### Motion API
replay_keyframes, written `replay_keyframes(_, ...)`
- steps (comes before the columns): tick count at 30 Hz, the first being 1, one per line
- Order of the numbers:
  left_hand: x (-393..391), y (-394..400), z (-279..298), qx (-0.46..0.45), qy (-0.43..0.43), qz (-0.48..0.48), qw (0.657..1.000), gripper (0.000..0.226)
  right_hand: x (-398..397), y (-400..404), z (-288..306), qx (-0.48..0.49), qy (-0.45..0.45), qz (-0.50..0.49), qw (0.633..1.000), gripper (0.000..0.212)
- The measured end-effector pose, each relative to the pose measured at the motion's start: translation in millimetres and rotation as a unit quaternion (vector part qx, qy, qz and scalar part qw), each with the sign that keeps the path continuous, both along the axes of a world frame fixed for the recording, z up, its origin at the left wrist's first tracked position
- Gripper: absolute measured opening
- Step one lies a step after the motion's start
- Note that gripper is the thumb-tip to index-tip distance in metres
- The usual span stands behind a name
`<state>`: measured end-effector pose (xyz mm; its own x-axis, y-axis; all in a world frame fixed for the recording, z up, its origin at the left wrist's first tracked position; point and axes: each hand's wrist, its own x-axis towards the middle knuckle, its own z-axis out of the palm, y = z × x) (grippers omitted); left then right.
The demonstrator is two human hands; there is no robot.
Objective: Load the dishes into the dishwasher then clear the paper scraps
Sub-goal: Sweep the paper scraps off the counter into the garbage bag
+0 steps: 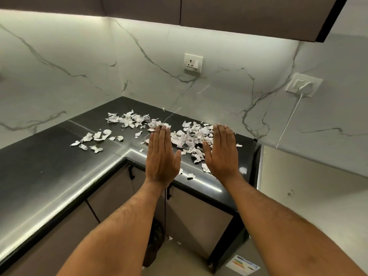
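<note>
Torn white paper scraps (189, 139) lie scattered over the black L-shaped countertop (59, 176). The thickest pile sits between my two hands. A second cluster (127, 118) lies further back, and a smaller group (93, 139) lies to the left. My left hand (161, 154) is flat with straight fingers, on the left side of the main pile. My right hand (223, 151) is flat too, on the pile's right side, palm turned inward. Neither hand holds anything. No dishes or dishwasher door are in view.
A marble-patterned wall with a socket (193, 63) stands behind the counter. A second socket (303, 85) at the right has a white plug and cable. Lower cabinets (197, 214) sit under the counter. A dark bin bag (155, 242) and stray scraps lie on the floor. An appliance top (310, 196) adjoins at right.
</note>
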<state>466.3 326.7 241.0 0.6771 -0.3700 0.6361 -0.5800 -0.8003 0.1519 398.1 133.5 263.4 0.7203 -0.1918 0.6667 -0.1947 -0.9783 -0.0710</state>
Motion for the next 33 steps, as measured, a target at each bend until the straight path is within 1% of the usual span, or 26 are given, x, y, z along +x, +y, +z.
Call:
replay_keyframes(4,33,-2,-5,-0.012,0.009,-0.029,0.999,0.078,19,-1,-9,0.010,-0.002,-0.015,1.000,0.060)
replay_keyframes(10,57,-17,-27,-0.015,0.022,-0.083,0.996,0.078,40,-15,-29,0.039,0.017,-0.045,0.998,0.060)
replay_keyframes(13,63,-30,-50,0.007,0.035,-0.109,0.993,0.082,50,-26,-48,0.066,0.025,-0.058,0.996,0.060)
replay_keyframes(17,73,-47,-91,0.053,0.070,-0.152,0.984,0.083,63,-45,-86,0.126,0.037,-0.078,0.988,0.063)
replay_keyframes(21,88,-65,-136,0.114,0.120,-0.185,0.969,0.086,72,-65,-147,0.195,0.101,-0.112,0.969,0.073)
replay_keyframes(25,105,-93,-176,0.181,0.180,-0.204,0.945,0.085,83,-82,-205,0.263,0.198,-0.160,0.930,0.081)
replay_keyframes(27,111,-105,-191,0.205,0.199,-0.211,0.935,0.083,92,-86,-220,0.281,0.215,-0.173,0.919,0.085)
replay_keyframes(29,119,-115,-202,0.218,0.209,-0.214,0.929,0.081,107,-93,-227,0.273,0.222,-0.183,0.918,0.088)
replay_keyframes(31,130,-121,-206,0.209,0.208,-0.219,0.930,0.079,127,-98,-230,0.261,0.227,-0.186,0.919,0.089)
replay_keyframes(33,146,-127,-208,0.204,0.207,-0.210,0.934,0.081,152,-103,-230,0.269,0.237,-0.176,0.917,0.089)
